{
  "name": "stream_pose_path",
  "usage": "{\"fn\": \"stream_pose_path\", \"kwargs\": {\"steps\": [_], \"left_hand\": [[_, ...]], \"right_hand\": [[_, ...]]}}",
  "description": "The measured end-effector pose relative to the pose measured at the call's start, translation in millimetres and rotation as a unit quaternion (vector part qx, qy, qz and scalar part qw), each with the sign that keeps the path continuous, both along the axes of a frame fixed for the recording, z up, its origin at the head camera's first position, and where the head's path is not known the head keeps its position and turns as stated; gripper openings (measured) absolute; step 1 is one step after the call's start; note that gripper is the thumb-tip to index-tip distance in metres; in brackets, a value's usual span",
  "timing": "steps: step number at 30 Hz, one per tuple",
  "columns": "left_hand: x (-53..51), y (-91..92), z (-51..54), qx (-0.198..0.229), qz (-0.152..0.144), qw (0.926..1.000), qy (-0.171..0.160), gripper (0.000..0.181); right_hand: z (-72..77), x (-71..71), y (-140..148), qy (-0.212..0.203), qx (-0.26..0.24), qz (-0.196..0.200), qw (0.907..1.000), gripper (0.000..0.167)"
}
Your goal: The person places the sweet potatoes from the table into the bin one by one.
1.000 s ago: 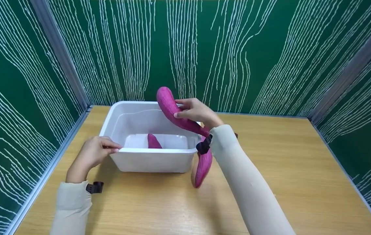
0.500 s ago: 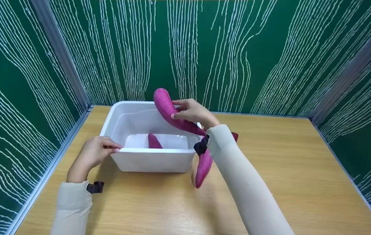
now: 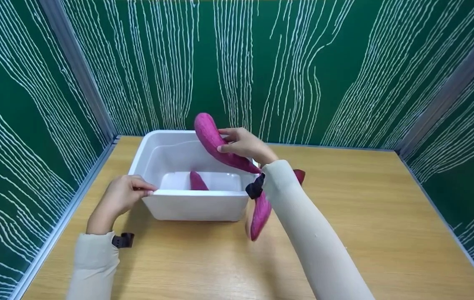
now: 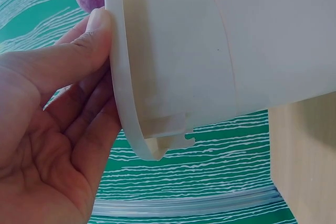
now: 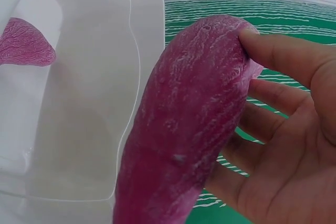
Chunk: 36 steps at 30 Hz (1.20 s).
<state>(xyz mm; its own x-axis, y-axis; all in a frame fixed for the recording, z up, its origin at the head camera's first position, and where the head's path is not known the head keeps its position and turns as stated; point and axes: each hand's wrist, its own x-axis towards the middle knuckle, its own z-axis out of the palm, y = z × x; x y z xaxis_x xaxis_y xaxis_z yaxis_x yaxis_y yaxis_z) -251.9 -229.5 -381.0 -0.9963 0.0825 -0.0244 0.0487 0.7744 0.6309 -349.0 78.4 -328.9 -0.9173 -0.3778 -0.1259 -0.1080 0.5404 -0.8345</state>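
Observation:
My right hand (image 3: 249,146) holds a long, curved, magenta sweet potato (image 3: 210,135) between thumb and fingers, over the right side of a white plastic tub (image 3: 195,206). The right wrist view shows the thumb and fingers around one end of this sweet potato (image 5: 184,108). With thumb and fingers, my left hand (image 3: 122,193) pinches the tub's near-left rim; its thumb lies on the rim (image 4: 119,61) in the left wrist view. Inside the tub lies another sweet potato (image 3: 197,181), partly hidden by the near wall.
Right of the tub, another magenta sweet potato (image 3: 261,216) rests on the wooden table (image 3: 186,262), partly behind my right wrist. A dark red end (image 3: 300,176) shows beyond my sleeve. Green panels (image 3: 278,83) with white wavy lines enclose the table's back and sides.
My right hand has shifted slightly left and down with the sweet potato, uncovering the dark red end beyond the sleeve. My left hand stays on the rim.

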Motion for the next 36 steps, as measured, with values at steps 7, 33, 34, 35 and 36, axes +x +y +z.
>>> {"fn": "stream_pose_path", "kwargs": {"steps": [7, 33, 34, 35, 36], "left_hand": [[0.1, 0.6, 0.0, 0.002, 0.002, 1.0, -0.002, 0.02], [-0.3, -1.5, -1.1, -0.009, -0.008, 0.9997, 0.02, 0.018], [-0.3, -1.6, -1.2, -0.01, -0.009, 0.9997, 0.022, 0.018], [-0.2, -1.7, -1.2, -0.011, -0.01, 0.9996, 0.023, 0.018], [-0.1, -1.9, -1.3, -0.011, -0.01, 0.9996, 0.023, 0.017]], "right_hand": [[-1.6, -1.0, 0, 0.007, -0.009, 0.004, 0.9999, 0.056], [-1.9, 2.5, 10, 0.016, 0.007, -0.007, 0.9998, 0.046], [-1.9, 2.7, 10, 0.016, 0.004, -0.008, 0.9998, 0.046], [-2.1, 2.8, 11, 0.015, 0.001, -0.007, 0.9999, 0.046], [-2.4, 3.0, 11, 0.015, -0.001, -0.008, 0.9999, 0.046]]}}
